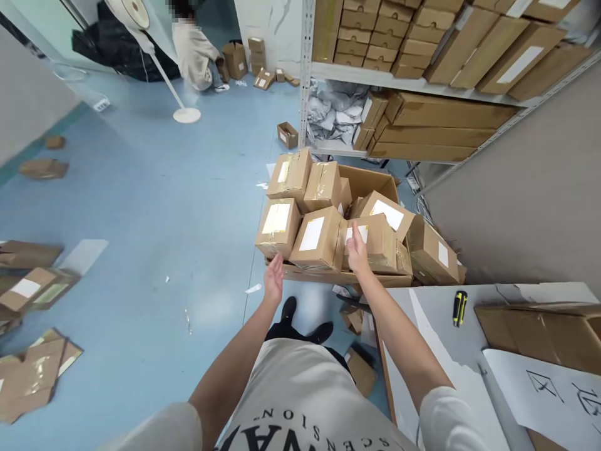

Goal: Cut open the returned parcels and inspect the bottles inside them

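My left hand (273, 280) is open, fingers stretched forward. It is just below the near corner of a labelled carton (263, 233) at the left end of a heap. My right hand (357, 248) is also open, in front of another taped carton (382, 243); whether it touches the cardboard I cannot tell. Between the hands sits a middle carton (328, 233) with a white label. Behind these are two more taped cartons, one left (291, 172) and one beside it (322, 183). The heap fills a big open cardboard box (369, 181).
To the right stands a white table (432, 313) with a yellow-black cutter (459, 308). A metal shelf (399, 79) loaded with boxes rises behind the heap. Flattened cardboard (35, 376) lies on the floor at left. A person (192, 56) crouches in the back, near a white stand (186, 115).
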`<state>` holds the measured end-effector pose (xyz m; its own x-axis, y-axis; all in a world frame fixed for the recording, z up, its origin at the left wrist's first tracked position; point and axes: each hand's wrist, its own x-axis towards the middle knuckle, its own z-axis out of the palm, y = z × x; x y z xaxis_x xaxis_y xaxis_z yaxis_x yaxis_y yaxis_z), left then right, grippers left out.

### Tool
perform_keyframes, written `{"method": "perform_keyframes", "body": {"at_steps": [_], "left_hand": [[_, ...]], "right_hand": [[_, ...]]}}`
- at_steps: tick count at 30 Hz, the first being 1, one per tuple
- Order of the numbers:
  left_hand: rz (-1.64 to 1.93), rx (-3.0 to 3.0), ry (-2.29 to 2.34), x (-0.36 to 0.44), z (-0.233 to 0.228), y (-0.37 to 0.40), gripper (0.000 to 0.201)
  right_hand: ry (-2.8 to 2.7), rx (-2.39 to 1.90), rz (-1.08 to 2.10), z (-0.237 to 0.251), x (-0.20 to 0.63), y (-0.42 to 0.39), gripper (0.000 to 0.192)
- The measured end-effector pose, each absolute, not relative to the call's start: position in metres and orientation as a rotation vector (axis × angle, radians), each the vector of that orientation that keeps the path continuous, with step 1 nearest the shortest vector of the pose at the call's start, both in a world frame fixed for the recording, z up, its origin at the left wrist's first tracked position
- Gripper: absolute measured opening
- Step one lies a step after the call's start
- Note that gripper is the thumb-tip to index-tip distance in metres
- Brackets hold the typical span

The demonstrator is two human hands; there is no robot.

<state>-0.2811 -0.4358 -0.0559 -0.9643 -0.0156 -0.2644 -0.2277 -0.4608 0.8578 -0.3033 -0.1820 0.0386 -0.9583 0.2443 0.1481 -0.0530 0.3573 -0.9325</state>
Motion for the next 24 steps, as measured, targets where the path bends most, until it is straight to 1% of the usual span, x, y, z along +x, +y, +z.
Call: {"method": "perform_keyframes", "body": {"at_steps": [3, 7, 11, 15, 19, 22, 24], "left_hand": [[2.475, -0.502, 1.397, -0.286, -0.071, -0.428, 0.077], [2.401, -0.489, 1.257, -0.303, -0.076, -0.419, 0.073], [2.406, -0.51, 1.153, -0.313, -0.068, -0.409, 0.066], [2.476, -0.504, 1.131, -0.321, -0.052, -0.403, 0.06], [2.451, -0.399, 1.339, -0.334, -0.03, -0.4, 0.055], [2.43, -0.207, 1.622, -0.345, -0.012, -0.398, 0.046], [2.39, -0.039, 1.771, -0.352, 0.0, -0.396, 0.044]], "right_hand": [[-2.406, -0.271, 1.658, 0.029, -0.31, -0.188, 0.079], [-2.408, -0.442, 1.753, 0.013, -0.317, -0.195, 0.082], [-2.433, -0.511, 1.755, 0.003, -0.321, -0.205, 0.087], [-2.418, -0.527, 1.763, 0.003, -0.318, -0.207, 0.085], [-2.301, -0.412, 1.87, 0.01, -0.306, -0.198, 0.078], [-2.257, -0.272, 1.82, 0.024, -0.295, -0.193, 0.075], [-2.235, -0.225, 1.765, 0.036, -0.289, -0.193, 0.076]]}}
